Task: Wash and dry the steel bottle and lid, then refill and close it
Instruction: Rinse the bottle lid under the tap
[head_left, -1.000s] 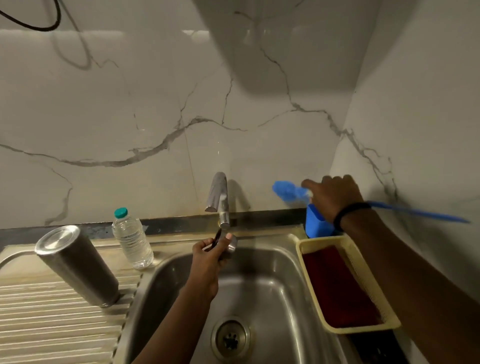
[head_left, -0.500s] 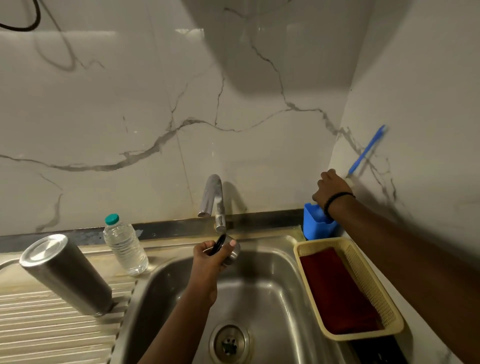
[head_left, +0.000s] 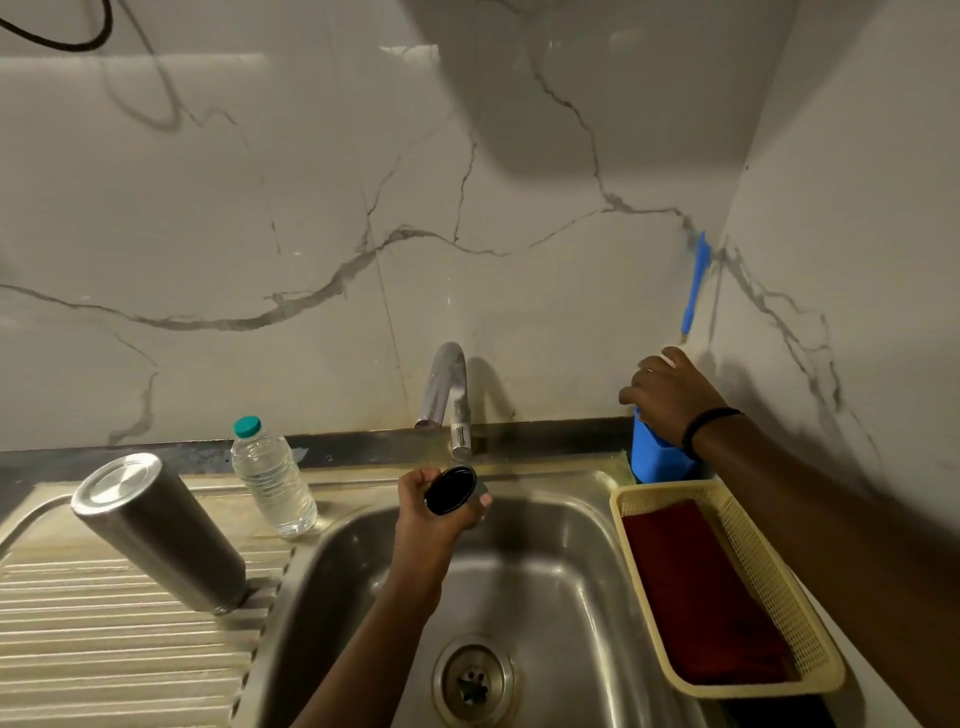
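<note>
The steel bottle (head_left: 156, 530) stands upside down on the ribbed drainboard (head_left: 78, 649) at the left. My left hand (head_left: 436, 519) grips the bottle's lid (head_left: 451, 489) over the sink, just below the tap spout; the lid's dark inside faces me. My right hand (head_left: 670, 402) is on top of the blue holder (head_left: 655, 457) in the back right corner. Its fingers are curled round the lower stem of the blue bottle brush (head_left: 695, 280), whose handle stands up against the wall.
A steel tap (head_left: 447, 389) rises behind the sink basin (head_left: 545, 571), which has a drain (head_left: 472, 680) at its bottom. A small plastic water bottle (head_left: 272, 478) with a teal cap stands beside the basin. A yellow basket (head_left: 737, 545) holding a red cloth (head_left: 696, 592) sits on the right.
My right hand has swung the blue brush from level to upright and lowered it into the blue holder. My left hand has turned the lid so its dark inside shows.
</note>
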